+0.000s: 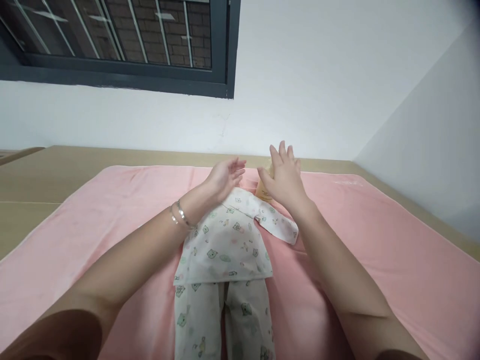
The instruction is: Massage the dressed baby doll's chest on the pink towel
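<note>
A small white long-sleeved top (228, 245) with a green animal print lies flat, its hem over matching trousers (245, 315). Above the collar area my left hand (225, 179) is held palm inward, fingers stretched and holding nothing. My left forearm covers one sleeve of the top; the other sleeve (277, 222) spreads toward my right wrist. To the right, my right hand (284, 177) is raised with fingers spread, nothing in it. Partly hidden behind it stands a yellowish container (263, 191) with small print; whether my hand touches it I cannot tell.
A pink cloth (375, 240) is spread under the clothes over a light wooden surface (30, 185). Behind rises a white wall (307, 90), with a dark-framed, barred window (228, 50) at upper left. Another wall meets it at the right.
</note>
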### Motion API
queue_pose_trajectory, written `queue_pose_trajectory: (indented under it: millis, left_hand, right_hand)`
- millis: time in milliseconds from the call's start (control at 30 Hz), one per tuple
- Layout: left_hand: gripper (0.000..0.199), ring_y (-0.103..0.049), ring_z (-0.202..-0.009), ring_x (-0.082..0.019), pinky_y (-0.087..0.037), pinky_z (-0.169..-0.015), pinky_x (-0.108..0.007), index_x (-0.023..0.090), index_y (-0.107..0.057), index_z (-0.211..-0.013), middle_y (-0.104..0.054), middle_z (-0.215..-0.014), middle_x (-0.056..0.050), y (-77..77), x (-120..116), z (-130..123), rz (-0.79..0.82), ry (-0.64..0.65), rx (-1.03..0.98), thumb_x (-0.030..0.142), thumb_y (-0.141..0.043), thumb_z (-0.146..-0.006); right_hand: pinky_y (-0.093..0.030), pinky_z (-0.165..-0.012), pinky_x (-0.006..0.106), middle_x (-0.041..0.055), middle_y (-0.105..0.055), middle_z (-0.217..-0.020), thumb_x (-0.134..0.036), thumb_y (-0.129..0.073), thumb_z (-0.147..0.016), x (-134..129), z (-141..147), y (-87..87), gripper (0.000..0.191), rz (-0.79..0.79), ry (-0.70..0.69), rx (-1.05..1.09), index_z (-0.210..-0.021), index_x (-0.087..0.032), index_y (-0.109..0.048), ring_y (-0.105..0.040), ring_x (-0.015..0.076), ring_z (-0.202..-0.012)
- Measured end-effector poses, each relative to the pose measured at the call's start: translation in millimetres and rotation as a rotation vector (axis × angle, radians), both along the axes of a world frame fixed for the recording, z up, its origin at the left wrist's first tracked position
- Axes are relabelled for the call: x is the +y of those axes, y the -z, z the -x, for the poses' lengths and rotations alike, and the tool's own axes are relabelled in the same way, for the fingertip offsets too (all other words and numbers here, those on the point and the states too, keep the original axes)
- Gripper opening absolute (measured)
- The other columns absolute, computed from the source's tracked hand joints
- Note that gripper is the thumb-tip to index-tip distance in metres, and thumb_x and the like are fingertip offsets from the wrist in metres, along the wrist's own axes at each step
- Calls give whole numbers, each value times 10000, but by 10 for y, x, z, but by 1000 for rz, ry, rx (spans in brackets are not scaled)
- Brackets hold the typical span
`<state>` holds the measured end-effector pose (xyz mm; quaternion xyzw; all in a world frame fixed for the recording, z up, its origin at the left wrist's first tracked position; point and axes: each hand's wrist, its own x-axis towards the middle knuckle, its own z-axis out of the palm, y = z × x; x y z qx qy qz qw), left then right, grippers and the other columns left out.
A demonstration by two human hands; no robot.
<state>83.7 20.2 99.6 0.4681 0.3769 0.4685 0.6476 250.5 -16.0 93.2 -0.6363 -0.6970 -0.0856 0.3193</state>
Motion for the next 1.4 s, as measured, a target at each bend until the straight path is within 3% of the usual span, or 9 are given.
queue_pose_trajectory:
  millis: [167,300,433,633,800,1000,1167,1267,1400]
  left_hand:
    - [592,-609,-1286,-291,-529,-1057,-436,97,-475,-1399,-598,-1350,-222,-176,248,-350,209,183,-247,486,-323,-979]
    - [637,-635,-1245,-307,-543,-1014,-451,87,-404,-1463,-594,-1350,-230,-117,334,-446,302,218,-330,501,-321,-986]
    - [653,-680,-1164,-303,-570,-949,-428,76,-370,-1488,-625,-1309,-225,-3,388,-456,391,243,-354,497,-294,-995]
    - [635,-689,-1132,-276,-585,-908,-371,52,-392,-1466,-593,-1360,-237,73,444,-470,412,227,-404,474,-332,-994]
    - [620,-678,-1167,-277,-591,-929,-392,82,-381,-1486,-561,-1412,-236,41,444,-487,421,198,-455,440,-356,-980]
    - [626,-642,-1241,-279,-581,-968,-391,71,-401,-1479,-559,-1419,-240,15,455,-501,413,202,-478,437,-371,-972]
    - [587,-614,-1278,-289,-603,-908,-380,52,-453,-1428,-585,-1387,-237,16,434,-413,481,145,-384,410,-370,-970]
    - [514,-606,-1292,-288,-598,-926,-381,82,-514,-1368,-591,-1392,-220,-29,301,-267,537,94,-281,345,-414,-938]
    - [447,-567,-1349,-259,-558,-1019,-346,117,-574,-1286,-593,-1407,-198,-123,11,2,464,48,-229,294,-459,-892]
  right_hand:
    - [-154,-1249,615,199,-343,-1617,-360,-317,-1018,184,9,167,598,55,-84,-92,-1529,-51,-365,-240,329,-1541]
    - [-213,-1247,565,214,-549,-1463,-289,-289,-1009,217,70,264,567,29,-57,-144,-1433,35,-484,-333,352,-1489]
    - [-277,-1210,577,199,-657,-1324,-258,-374,-958,245,93,320,618,-35,2,-171,-1509,23,-382,-399,361,-1437]
    - [-437,-1098,545,199,-617,-1378,-266,-402,-936,241,-26,181,618,-34,-40,-123,-1518,-58,-408,-514,350,-1315]
    - [-358,-1179,554,242,-405,-1566,-287,-364,-965,296,-110,227,604,-47,2,-108,-1476,28,-423,-346,356,-1471]
    - [-355,-1169,558,240,-524,-1464,-305,-361,-958,394,-52,468,568,-159,74,-129,-1402,15,-512,-414,368,-1425]
    - [-347,-1162,543,260,-576,-1390,-296,-441,-897,446,33,491,540,-218,142,-53,-1322,14,-564,-426,372,-1403]
    - [-296,-1183,556,244,-608,-1358,-279,-457,-888,465,100,456,488,-207,185,-14,-1276,-19,-597,-449,357,-1388]
    - [-259,-1180,607,216,-641,-1332,-228,-442,-875,489,166,469,435,-237,252,17,-1231,-67,-634,-490,339,-1366]
